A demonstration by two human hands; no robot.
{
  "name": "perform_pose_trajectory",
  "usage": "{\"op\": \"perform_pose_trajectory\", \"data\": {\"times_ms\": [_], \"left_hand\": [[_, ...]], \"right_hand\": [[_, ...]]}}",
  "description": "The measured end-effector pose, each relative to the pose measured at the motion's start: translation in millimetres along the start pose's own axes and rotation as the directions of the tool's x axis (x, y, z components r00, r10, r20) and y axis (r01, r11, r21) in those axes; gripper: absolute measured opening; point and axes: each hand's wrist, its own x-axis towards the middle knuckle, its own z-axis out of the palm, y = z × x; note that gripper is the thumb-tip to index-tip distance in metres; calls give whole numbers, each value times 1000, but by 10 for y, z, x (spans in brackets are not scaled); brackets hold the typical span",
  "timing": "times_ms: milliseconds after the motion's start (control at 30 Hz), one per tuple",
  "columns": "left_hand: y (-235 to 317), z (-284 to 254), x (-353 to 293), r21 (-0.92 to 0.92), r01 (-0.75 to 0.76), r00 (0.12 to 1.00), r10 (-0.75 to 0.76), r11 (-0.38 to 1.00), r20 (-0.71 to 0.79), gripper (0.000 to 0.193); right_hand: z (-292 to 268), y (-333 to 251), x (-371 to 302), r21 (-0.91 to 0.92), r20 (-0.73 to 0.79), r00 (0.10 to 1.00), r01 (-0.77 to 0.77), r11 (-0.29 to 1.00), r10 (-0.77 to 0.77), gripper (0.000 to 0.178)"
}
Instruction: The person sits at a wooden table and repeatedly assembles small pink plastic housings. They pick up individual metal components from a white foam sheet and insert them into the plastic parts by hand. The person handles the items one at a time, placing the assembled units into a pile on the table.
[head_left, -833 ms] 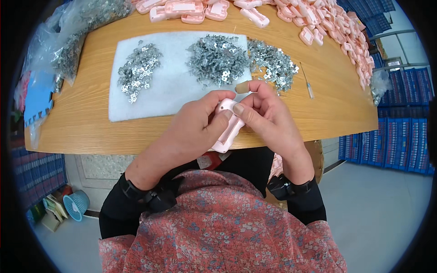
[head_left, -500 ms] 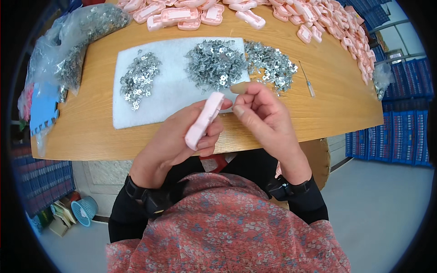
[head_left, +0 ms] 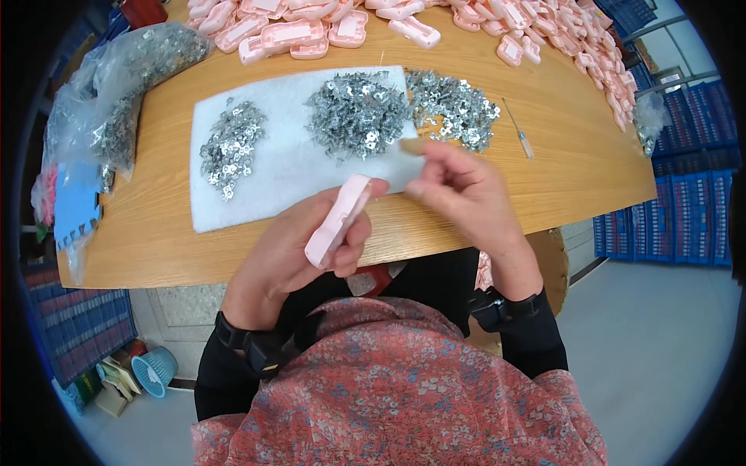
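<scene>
My left hand (head_left: 281,245) grips a pale pink plastic casing (head_left: 336,225), tilted on its edge in front of the white mat (head_left: 289,167). My fingers wrap its right side and the inside of the casing is mostly hidden. A short way to the right, my right hand (head_left: 478,198) hovers over the table's front part, its index finger wearing a tan finger cover (head_left: 412,146). Thumb and index are apart, slightly blurred, with nothing visible between them. Beyond the hands lies a heap of small silver metal clips (head_left: 357,113) on the mat.
A smaller clip heap (head_left: 233,147) lies on the mat's left, another pile (head_left: 458,109) on the wood to the right. A thin screwdriver (head_left: 522,140) lies beyond that. Pink casings (head_left: 291,33) crowd the far edge. Clear bags of metal parts (head_left: 116,109) rest at left.
My right hand has drawn slightly away to the right from the casing, and its thumb and index have spread. My left hand still holds the casing, now a little lower in view.
</scene>
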Motion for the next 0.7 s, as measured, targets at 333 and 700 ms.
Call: {"op": "perform_pose_trajectory", "data": {"times_ms": [333, 700], "left_hand": [[86, -79, -128, 81, -178, 955, 192, 981, -227, 45], [102, -110, -292, 99, -274, 921, 291, 957, -258, 50]], "right_hand": [[-363, 367, -73, -533, -196, 968, 26, 846, -154, 18], [-289, 251, 136, -531, -237, 963, -18, 847, -129, 18]]}}
